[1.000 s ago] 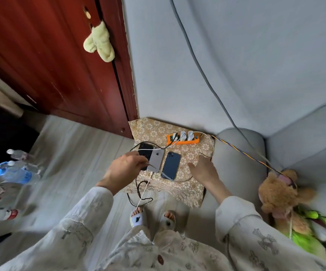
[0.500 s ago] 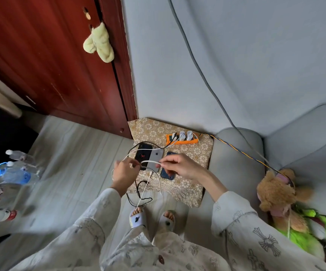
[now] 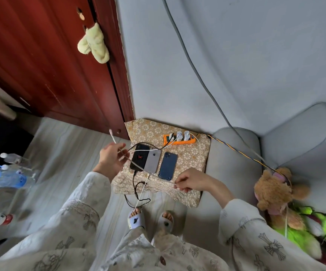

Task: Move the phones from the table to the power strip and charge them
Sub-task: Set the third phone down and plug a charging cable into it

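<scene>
Three phones (image 3: 154, 161) lie at 6 o'clock of the strip (image 3: 178, 139); two look cabled, the blue one (image 3: 168, 166) (unplugged) remains; left hand (image 3: 111, 160) and right hand (image 3: 192, 180) both pinch the white cable (image 3: 138, 166)

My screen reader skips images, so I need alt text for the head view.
A person's left hand and right hand stretch a white charging cable over three phones lying side by side on a floral-covered table, near an orange power strip.
</scene>
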